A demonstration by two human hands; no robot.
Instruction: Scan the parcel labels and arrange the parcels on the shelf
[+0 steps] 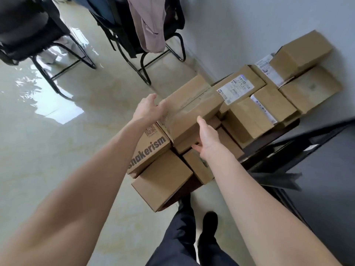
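A long cardboard parcel sealed with clear tape (194,104) lies on top of a pile of brown parcels. My left hand (148,108) lies against its left end, thumb spread upward and fingers touching the cardboard. My right hand (207,139) is at its near side, with the thumb up on the side face and the fingers tucked under the lower edge. Below it lie a box printed "snakerism" (149,152) and a plain box (163,181). Parcels with white labels (236,89) sit further right.
More parcels are stacked against the white wall at the right (307,73). A dark shelf frame (299,150) stands at the right. Two black chairs (38,35), one draped with clothes (149,25), stand on the glossy floor behind. My legs and shoes (207,227) are below.
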